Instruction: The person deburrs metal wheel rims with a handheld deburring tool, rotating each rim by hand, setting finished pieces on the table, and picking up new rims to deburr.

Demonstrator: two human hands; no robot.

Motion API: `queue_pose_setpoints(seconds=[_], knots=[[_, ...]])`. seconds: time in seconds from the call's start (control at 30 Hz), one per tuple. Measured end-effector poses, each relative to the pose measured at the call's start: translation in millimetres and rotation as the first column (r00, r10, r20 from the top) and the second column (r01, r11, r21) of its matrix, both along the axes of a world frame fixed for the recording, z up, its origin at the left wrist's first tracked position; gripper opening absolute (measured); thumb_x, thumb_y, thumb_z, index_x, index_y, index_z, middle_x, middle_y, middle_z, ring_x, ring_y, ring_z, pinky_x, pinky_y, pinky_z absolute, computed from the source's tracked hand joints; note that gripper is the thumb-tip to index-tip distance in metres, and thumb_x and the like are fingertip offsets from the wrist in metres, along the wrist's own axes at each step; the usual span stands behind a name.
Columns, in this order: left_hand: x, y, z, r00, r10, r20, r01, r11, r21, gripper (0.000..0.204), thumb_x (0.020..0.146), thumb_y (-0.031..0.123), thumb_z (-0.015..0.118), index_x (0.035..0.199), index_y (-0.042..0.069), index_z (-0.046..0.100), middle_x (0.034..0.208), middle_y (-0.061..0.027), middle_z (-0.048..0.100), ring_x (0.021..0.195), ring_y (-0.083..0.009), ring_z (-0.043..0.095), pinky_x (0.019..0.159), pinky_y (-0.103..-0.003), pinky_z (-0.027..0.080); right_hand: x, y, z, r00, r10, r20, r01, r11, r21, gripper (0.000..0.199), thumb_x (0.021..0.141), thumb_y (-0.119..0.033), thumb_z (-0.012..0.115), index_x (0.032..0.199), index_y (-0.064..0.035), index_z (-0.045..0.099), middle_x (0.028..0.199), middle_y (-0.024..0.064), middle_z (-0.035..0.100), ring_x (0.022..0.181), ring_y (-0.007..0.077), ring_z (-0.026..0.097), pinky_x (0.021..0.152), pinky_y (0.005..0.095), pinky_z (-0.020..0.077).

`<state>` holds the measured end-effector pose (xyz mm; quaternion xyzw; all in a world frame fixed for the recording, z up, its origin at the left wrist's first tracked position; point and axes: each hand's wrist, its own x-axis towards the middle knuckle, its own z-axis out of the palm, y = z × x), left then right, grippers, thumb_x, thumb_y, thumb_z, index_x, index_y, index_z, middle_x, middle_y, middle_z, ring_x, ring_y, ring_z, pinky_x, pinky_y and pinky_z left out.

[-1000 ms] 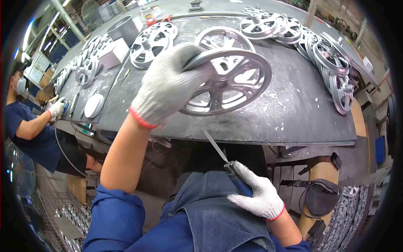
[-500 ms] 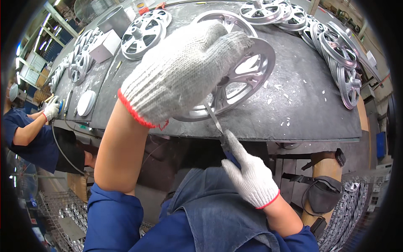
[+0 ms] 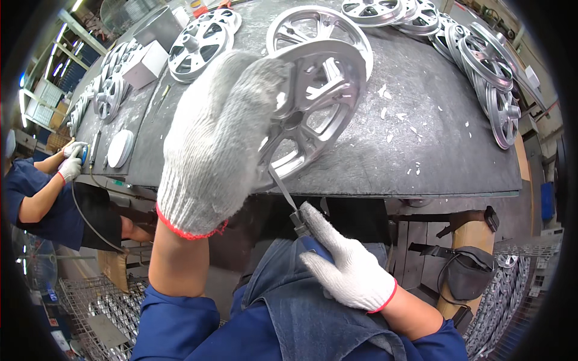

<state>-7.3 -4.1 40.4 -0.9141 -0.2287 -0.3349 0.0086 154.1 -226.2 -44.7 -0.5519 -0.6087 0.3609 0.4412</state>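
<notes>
From my distant post I see the left hand (image 3: 217, 135) and right hand (image 3: 351, 265) in off-white ribbed gloves (image 3: 195, 195) edged red, a silver-grey wheel (image 3: 293, 121), a blue-handled tool (image 3: 299, 224), navy sleeves (image 3: 174, 322), a faded blue-grey apron (image 3: 298, 301) and a dark grey bench (image 3: 442, 156) flecked white.

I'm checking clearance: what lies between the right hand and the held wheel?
In the head view, a thin metal blade lies between the right hand and the wheel.

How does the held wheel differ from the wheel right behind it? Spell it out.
The held wheel is gripped by the left hand; no hand is on the rear wheel. The held wheel looks darker grey; the rear wheel looks brighter silver. The held wheel is in front, partly hiding the rear wheel. Both are round and spoked.
</notes>
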Motion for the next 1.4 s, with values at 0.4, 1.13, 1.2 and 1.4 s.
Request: queue_pose_setpoints(seconds=[0.4, 1.13, 1.2, 1.4], knots=[[36.3, 9.5, 41.4, 0.965, -0.229, 0.130, 0.252, 0.947, -0.199, 0.054, 0.109, 0.023, 0.066, 0.154, -0.004, 0.058, 0.139, -0.0127, 0.070, 0.112, -0.0226, 0.074, 0.096, -0.034, 0.063, 48.5, 9.1, 17.3, 0.996, 0.091, 0.005, -0.086, 0.955, -0.284, 0.076, 0.107, -0.026, 0.069, 0.176, -0.0166, 0.037, 0.145, 0.0283, 0.071, 0.131, 0.0481, 0.071, 0.112, 0.0467, 0.0557], [336.6, 110.3, 93.9, 0.422, -0.067, -0.904, 0.489, 0.857, 0.164, 0.032, 0.095, 0.017, 0.074, 0.121, 0.001, 0.084, 0.106, -0.0203, 0.082, 0.093, -0.0312, 0.079, 0.080, -0.050, 0.061, 98.0, 29.0, 65.9, 0.426, -0.131, 0.895, 0.333, 0.943, -0.021, 0.073, 0.105, -0.021, 0.067, 0.170, -0.0446, 0.046, 0.083, 0.0188, 0.068, 0.068, 0.0411, 0.076, 0.059, 0.0548, 0.0624], [337.0, 109.4, 96.4, 0.422, -0.074, -0.904, 0.479, 0.865, 0.152, 0.032, 0.095, 0.018, 0.074, 0.121, 0.001, 0.084, 0.106, -0.0200, 0.082, 0.093, -0.0313, 0.079, 0.080, -0.051, 0.061, 101.8, 33.0, 68.1, 0.404, -0.132, 0.905, 0.336, 0.942, -0.013, 0.075, 0.104, -0.021, 0.068, 0.171, -0.0446, 0.044, 0.084, 0.0190, 0.068, 0.068, 0.0410, 0.076, 0.059, 0.0545, 0.0625], [316.9, 94.1, 99.3, 0.435, -0.090, -0.896, 0.456, 0.880, 0.133, 0.033, 0.095, 0.019, 0.073, 0.122, 0.002, 0.083, 0.107, -0.0193, 0.082, 0.093, -0.0317, 0.078, 0.081, -0.051, 0.061, 125.6, 35.3, 58.1, 0.297, -0.173, 0.939, 0.339, 0.939, 0.066, 0.080, 0.104, -0.020, 0.069, 0.174, -0.0443, 0.038, 0.084, 0.0191, 0.069, 0.072, 0.0418, 0.077, 0.061, 0.0546, 0.0626]])
